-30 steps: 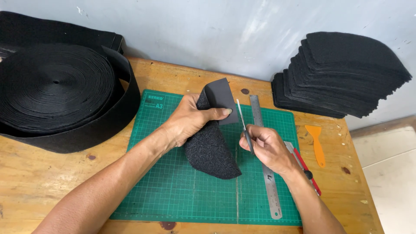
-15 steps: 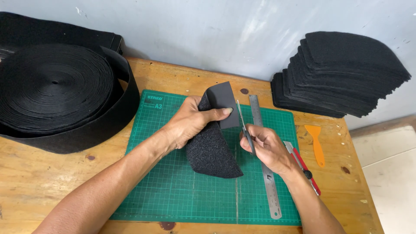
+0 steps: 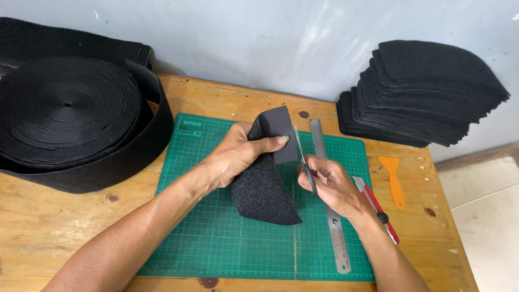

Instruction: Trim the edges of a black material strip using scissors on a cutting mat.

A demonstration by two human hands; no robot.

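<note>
Green mat (image 3: 227,243), left hand (image 3: 238,154) gripping foam (image 3: 265,189) (black)

Two forearms are being shown bare from the elbow down, with no sleeves being worn on either. The left hand (image 3: 238,154) and the right hand (image 3: 332,184) are being left uncovered: no gloves, rings or watch are being worn. Short, trimmed nails are being shown on the fingers (image 3: 270,143).
</note>
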